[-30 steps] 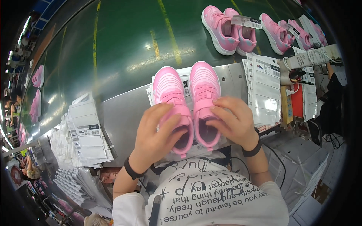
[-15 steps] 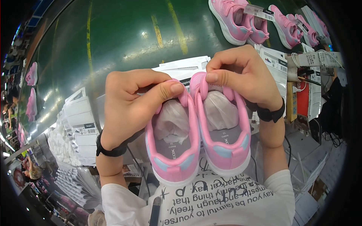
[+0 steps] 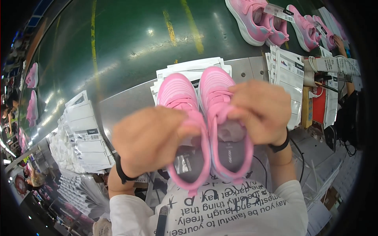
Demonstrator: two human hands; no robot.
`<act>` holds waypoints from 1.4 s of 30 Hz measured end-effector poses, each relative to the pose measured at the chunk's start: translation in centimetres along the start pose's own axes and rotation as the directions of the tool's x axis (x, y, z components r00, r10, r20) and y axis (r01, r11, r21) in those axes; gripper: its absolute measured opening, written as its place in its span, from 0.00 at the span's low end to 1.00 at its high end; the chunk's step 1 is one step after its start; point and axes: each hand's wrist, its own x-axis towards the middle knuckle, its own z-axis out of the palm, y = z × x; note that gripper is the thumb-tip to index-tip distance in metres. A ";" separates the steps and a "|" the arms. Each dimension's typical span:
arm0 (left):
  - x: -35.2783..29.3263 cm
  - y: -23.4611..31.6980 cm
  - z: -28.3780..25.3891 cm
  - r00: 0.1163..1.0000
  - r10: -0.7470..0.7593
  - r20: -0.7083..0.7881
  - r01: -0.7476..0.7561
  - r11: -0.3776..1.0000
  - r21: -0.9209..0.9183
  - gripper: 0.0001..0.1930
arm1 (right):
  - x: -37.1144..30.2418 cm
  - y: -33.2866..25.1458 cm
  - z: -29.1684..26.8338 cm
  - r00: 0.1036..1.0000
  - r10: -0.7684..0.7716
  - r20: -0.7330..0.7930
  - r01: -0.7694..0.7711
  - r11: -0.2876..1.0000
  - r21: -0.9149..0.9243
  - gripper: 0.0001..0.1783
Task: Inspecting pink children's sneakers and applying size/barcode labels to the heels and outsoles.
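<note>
A pair of pink sneakers is held side by side in front of me, toes pointing away. My left hand (image 3: pixel 151 141), blurred by motion, pinches the left sneaker (image 3: pixel 178 92) at its tongue and collar. On the other one, the right sneaker (image 3: pixel 215 82), my right hand (image 3: pixel 262 114) has its fingers closed at the tongue and laces. White stuffing paper (image 3: pixel 230 131) shows inside the right sneaker's opening, above a grey insole (image 3: pixel 230 155). The left sneaker's inside is partly hidden by my hand.
White labelled sheets (image 3: pixel 165 72) lie beneath the toes. More sheet stacks stand at left (image 3: pixel 88 131) and right (image 3: pixel 287 84). Beyond is a green belt (image 3: pixel 130 35) with tagged pink sneakers (image 3: pixel 252 21) at far right, where another person's hand (image 3: pixel 339 42) reaches in.
The sneakers have tipped so their toes and laces now show. Both hands have moved nearer to me, still at the tongues. Another person's hand has appeared at far right.
</note>
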 end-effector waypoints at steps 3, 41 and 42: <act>-4.4 -0.4 1.9 0.985 0.162 0.065 -0.166 0.984 0.064 0.12 | -4.8 -1.1 1.1 0.999 -0.033 0.019 0.036 0.983 -0.179 0.21; -0.8 -6.4 0.5 0.598 -0.801 0.012 0.238 0.163 -0.957 0.27 | 0.0 1.9 1.5 0.623 0.770 0.136 -0.350 0.119 0.929 0.32; 1.8 -10.1 -0.8 0.628 -0.778 0.013 0.475 0.370 -0.798 0.24 | 2.7 3.4 1.0 0.602 0.794 0.088 -0.520 0.306 0.797 0.31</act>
